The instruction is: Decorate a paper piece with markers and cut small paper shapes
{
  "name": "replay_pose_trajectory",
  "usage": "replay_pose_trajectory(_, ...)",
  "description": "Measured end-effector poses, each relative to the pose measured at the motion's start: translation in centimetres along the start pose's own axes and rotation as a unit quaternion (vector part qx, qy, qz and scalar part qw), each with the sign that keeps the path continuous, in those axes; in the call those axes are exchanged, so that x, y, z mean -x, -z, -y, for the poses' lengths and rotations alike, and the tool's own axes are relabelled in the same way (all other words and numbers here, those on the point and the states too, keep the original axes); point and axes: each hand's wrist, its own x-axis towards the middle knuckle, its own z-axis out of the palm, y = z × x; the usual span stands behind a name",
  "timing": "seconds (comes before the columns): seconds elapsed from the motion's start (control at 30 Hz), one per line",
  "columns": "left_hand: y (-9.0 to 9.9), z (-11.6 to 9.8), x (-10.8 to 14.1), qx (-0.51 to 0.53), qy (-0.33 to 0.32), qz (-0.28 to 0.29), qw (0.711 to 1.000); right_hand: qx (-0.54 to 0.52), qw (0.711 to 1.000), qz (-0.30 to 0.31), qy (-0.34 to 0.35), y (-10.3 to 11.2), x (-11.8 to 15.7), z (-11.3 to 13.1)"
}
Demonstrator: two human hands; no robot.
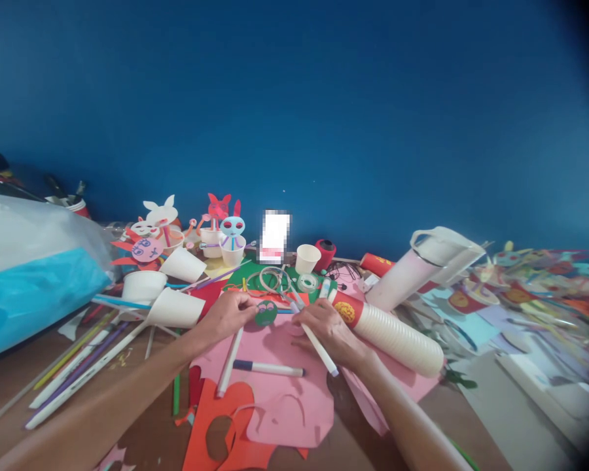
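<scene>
My left hand (230, 313) is closed, its thumb and index finger pinching the left edge of a small green paper disc (266, 314) with pink eye shapes. Just right of the disc, my right hand (326, 326) is curled round a white marker (319, 349) that slants down to the right. Pink paper (285, 347) lies beneath both hands. On it rest a capped marker (269, 368) with a dark blue end and another white marker (230, 363). Orange paper (201, 418) with a round cut-out is nearer the front edge.
A long stack of paper cups (402, 340) lies right of my right hand, with a white flask (405, 278) behind it. Paper animal figures in cups (232, 252) stand at the back left. A blue and white bag (34, 281) fills the far left.
</scene>
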Motion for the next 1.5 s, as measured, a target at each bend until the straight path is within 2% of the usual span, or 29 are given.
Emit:
replay_pose_trajectory(0.1, -0.1, 0.3, 0.0, -0.005, -0.001, 0.012, 1.000, 0.026, 0.999, 0.014, 0.021, -1.2, 0.3, -0.3)
replay_pose_trajectory(0.23, -0.4, 1.0, -0.2, -0.013, 0.007, 0.029, 0.999, 0.033, 0.999, -0.005, 0.026, -2.2, 0.4, -0.9)
replay_pose_trajectory(0.33, -0.5, 1.2, -0.2, -0.036, 0.007, 0.018, 0.999, 0.016, 0.999, -0.047, 0.010, -2.1, 0.1, -0.8)
replay_pose_trajectory(0.43, -0.4, 0.9, 0.0, -0.042, 0.005, 0.011, 0.999, -0.008, 0.993, -0.118, -0.027, -1.7, -0.2, -0.1)
replay_pose_trajectory(0.53, -0.2, 0.1, 0.1, -0.039, -0.007, -0.036, 0.999, -0.006, 0.983, -0.172, -0.064, -1.3, -0.5, 1.0)
replay_pose_trajectory(0.6, -0.1, -0.8, 0.3, -0.012, -0.003, -0.064, 0.998, 0.014, 0.977, -0.197, -0.076, -1.0, -0.7, 1.7)
replay_pose_trajectory(0.67, -0.1, -1.7, 0.5, 0.072, 0.045, -0.029, 0.996, 0.041, 0.975, -0.206, -0.074, -0.8, -0.9, 2.2)
replay_pose_trajectory(0.7, -0.3, -2.2, 0.7, 0.134, 0.089, 0.012, 0.987, 0.055, 0.976, -0.202, -0.066, -0.7, -1.0, 2.4)
replay_pose_trajectory(0.77, -0.6, -3.0, 1.1, 0.275, 0.172, 0.104, 0.940, 0.081, 0.981, -0.173, -0.038, -0.8, -1.3, 2.8)
replay_pose_trajectory(0.83, -1.2, -3.4, 1.5, 0.380, 0.206, 0.148, 0.890, 0.099, 0.986, -0.134, -0.001, -1.1, -1.7, 3.0)
replay_pose_trajectory(0.9, -1.9, -3.2, 1.6, 0.440, 0.195, 0.133, 0.866, 0.104, 0.988, -0.106, 0.031, -1.8, -2.2, 3.2)
replay_pose_trajectory(1.03, -3.0, -1.8, 1.3, 0.474, 0.170, 0.044, 0.863, 0.063, 0.991, -0.110, 0.040, -3.5, -2.9, 3.3)
replay_pose_trajectory(1.13, -2.8, -0.9, 0.8, 0.478, 0.181, 0.020, 0.859, -0.015, 0.987, -0.158, -0.008, -4.2, -2.9, 3.2)
replay_pose_trajectory(1.3, -1.6, -0.7, 0.3, 0.458, 0.199, 0.031, 0.866, -0.115, 0.962, -0.206, -0.140, -4.8, -2.4, 2.8)
replay_pose_trajectory(1.5, -1.3, -0.4, 0.0, 0.439, 0.193, 0.066, 0.875, -0.196, 0.940, -0.197, -0.198, -6.0, -2.3, 2.0)
